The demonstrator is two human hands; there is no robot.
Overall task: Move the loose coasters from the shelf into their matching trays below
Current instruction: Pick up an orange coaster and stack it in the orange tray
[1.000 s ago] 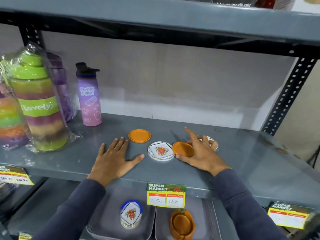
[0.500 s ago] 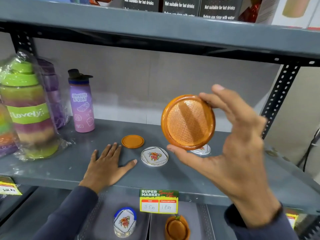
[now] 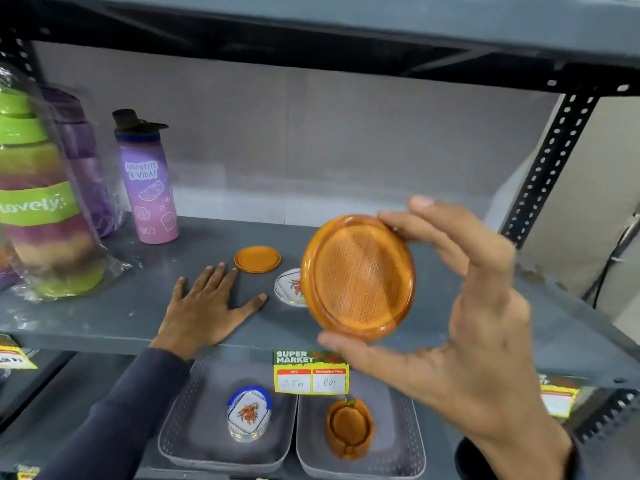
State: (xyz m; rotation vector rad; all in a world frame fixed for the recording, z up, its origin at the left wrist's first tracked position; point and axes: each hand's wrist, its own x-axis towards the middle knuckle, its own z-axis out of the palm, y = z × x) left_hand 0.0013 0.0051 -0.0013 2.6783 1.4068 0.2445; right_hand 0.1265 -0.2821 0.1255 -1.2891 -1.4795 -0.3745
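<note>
My right hand (image 3: pixel 460 323) holds a round orange coaster (image 3: pixel 358 277) upright in the air in front of the shelf, pinched between thumb and fingers. My left hand (image 3: pixel 204 306) lies flat, palm down, on the grey shelf (image 3: pixel 104 317). A second orange coaster (image 3: pixel 257 259) lies on the shelf behind it. A white floral coaster (image 3: pixel 289 287) lies partly hidden behind the held one. Below, the left grey tray (image 3: pixel 194 427) holds a holder of white floral coasters (image 3: pixel 248 414). The right grey tray (image 3: pixel 398 445) holds an orange coaster holder (image 3: pixel 349 427).
A purple water bottle (image 3: pixel 149 181) and wrapped stacks of coloured containers (image 3: pixel 41 209) stand at the shelf's left. A price tag (image 3: pixel 310 372) hangs on the shelf's front edge. A perforated black upright (image 3: pixel 550 161) stands at the right. Another shelf runs overhead.
My right hand picked the orange coaster off the shelf, lifted it towards me, and now holds it a little lower and to the right. My left hand stayed flat.
</note>
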